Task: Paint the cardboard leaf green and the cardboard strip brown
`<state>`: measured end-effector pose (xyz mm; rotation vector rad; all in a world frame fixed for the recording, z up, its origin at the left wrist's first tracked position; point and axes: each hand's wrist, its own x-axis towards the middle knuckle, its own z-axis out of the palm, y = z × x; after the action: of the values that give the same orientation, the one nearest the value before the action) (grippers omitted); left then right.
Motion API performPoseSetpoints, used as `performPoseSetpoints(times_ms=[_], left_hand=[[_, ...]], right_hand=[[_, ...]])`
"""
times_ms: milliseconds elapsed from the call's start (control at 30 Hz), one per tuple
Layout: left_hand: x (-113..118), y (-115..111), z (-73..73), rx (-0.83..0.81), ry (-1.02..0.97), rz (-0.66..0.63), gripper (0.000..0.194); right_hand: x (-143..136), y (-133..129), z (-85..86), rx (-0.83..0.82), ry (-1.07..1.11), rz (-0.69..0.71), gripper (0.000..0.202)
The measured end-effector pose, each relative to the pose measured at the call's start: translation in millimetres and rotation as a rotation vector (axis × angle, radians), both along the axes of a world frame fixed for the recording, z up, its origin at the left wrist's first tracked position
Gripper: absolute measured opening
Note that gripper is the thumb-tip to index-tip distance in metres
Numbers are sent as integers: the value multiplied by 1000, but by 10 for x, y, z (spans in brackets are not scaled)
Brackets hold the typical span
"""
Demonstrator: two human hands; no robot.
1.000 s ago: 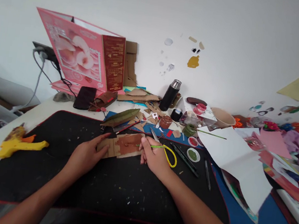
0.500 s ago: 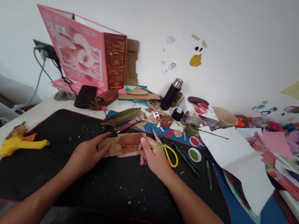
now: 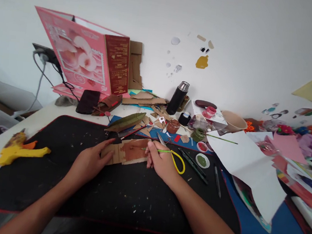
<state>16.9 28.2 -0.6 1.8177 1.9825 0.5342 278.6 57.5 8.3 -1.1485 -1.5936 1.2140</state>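
A flat cardboard piece [image 3: 136,149] lies on the black mat, its right part coated in reddish-brown paint. My left hand [image 3: 89,160] rests at its bare left end, thumb and fingers pressing on the cardboard. A thin green brush [image 3: 164,151] is pinched in my right hand [image 3: 157,161], over the right end of the cardboard. The brush tip is hard to make out near the painted surface. Just beyond my right hand lie scissors with yellow handles [image 3: 181,165], partly hidden. An open jar of brown paint [image 3: 173,126] stands behind the cardboard.
A yellow glue gun [image 3: 21,150] lies at the left. Behind are a pink box [image 3: 81,54], a phone [image 3: 88,102], a large leaf [image 3: 127,122] and a black flask [image 3: 178,98]. Pens [image 3: 194,166], a green paint lid [image 3: 202,160] and white paper [image 3: 247,158] lie at the right.
The view has shifted slightly. My right hand and the brush have moved a little over the painted cardboard, while my left hand stays at its left end.
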Motion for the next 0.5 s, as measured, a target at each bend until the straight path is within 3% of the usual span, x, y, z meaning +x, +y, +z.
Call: performPoseSetpoints(times_ms=[133, 333, 500], left_hand=[[-7, 3, -29, 6, -7, -6, 70], [-15, 1, -16, 0, -20, -22, 69], [-16, 3, -39, 39, -40, -13, 69]], right_hand=[[22, -19, 44, -24, 16, -45, 56], [-248, -33, 14, 40, -14, 66, 47], [-244, -68, 24, 34, -42, 79, 46]])
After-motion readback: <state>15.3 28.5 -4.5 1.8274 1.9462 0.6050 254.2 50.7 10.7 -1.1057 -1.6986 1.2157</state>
